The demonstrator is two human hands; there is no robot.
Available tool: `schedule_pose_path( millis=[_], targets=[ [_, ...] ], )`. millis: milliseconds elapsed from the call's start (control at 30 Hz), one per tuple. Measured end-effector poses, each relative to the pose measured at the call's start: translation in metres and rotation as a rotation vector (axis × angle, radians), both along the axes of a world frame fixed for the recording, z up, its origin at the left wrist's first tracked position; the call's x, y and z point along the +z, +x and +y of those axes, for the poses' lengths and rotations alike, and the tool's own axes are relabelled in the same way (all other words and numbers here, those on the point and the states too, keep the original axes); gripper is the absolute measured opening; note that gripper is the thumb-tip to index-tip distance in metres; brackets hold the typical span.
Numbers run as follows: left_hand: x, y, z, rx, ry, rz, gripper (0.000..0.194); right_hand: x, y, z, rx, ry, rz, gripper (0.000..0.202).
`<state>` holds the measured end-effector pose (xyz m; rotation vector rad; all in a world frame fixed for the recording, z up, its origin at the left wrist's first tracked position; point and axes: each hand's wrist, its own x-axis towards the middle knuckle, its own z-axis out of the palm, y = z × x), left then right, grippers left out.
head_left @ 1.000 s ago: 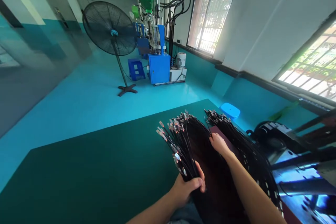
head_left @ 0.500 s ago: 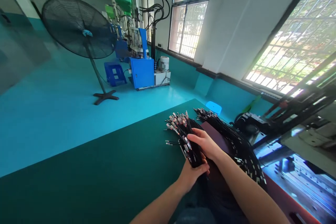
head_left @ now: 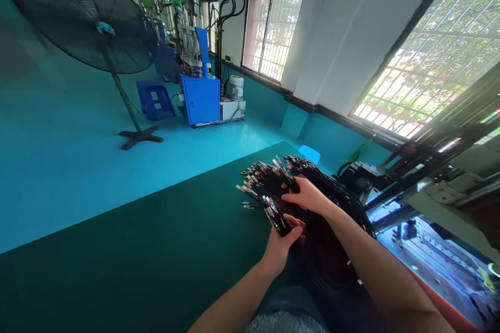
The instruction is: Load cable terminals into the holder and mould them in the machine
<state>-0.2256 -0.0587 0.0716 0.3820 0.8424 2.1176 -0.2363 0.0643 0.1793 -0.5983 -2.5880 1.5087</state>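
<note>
Bunched black cables with pale metallic connector ends lie on the dark green table [head_left: 156, 234]. My left hand [head_left: 282, 242] is closed around a small bundle of cables [head_left: 273, 213], its connector ends pointing up and left. Higher and to the right, my right hand [head_left: 307, 195] grips another bundle [head_left: 287, 177], whose tips point up-left. Between and behind the hands, more cable ends [head_left: 253, 179] fan out over the table. A further pile of cables [head_left: 324, 179] curves away beyond my right hand, partly hidden by the forearm.
A machine with a lit metal bed [head_left: 433, 260] stands at the right. Beyond the table are a light blue stool [head_left: 309, 154], a black fan [head_left: 105, 28], a dark blue stool [head_left: 156, 101] and a blue machine cabinet [head_left: 201, 100]. Barred windows line the wall.
My hands have moved apart, each now with its own bundle; the right one has shifted up over the pile. The camera view has turned slightly right.
</note>
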Motion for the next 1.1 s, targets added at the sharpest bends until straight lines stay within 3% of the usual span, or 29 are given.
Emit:
schedule_pose_path(
  millis=[67,233,300,500,600,667,767,833,900,1100],
  targets=[
    [0.001,-0.001,-0.002,-0.029,0.018,0.080,0.020,0.003,-0.006,0.003,0.044,0.091,-0.031,0.024],
    [-0.002,-0.001,0.001,-0.308,0.069,0.204,0.031,-0.003,-0.016,-0.002,0.450,-0.436,-0.131,0.045],
    [-0.001,-0.002,0.003,-0.342,0.062,0.201,0.034,-0.008,-0.020,-0.006,0.542,-0.526,-0.101,0.052],
    [0.004,-0.005,0.010,-0.367,0.042,0.110,0.036,-0.011,-0.024,0.003,0.538,-0.649,-0.043,0.046],
    [0.006,-0.003,0.016,-0.304,-0.022,0.092,0.033,-0.010,-0.023,0.010,0.595,-0.722,-0.012,0.037],
    [0.004,0.000,0.021,-0.169,-0.087,0.070,0.033,-0.011,-0.024,0.013,0.541,-0.766,0.008,0.026],
    [0.000,0.003,0.026,0.120,-0.177,0.039,0.036,-0.016,-0.025,0.019,0.278,-0.843,0.065,0.010],
    [-0.003,0.004,0.028,0.251,-0.208,0.013,0.037,-0.021,-0.025,0.024,0.157,-0.899,0.109,0.010],
    [-0.004,0.005,0.029,0.289,-0.199,-0.013,0.037,-0.024,-0.022,0.029,0.119,-0.929,0.149,0.013],
    [0.004,0.006,0.032,0.236,-0.142,-0.041,0.035,-0.018,-0.009,0.032,0.077,-0.942,0.217,0.011]
  ],
)
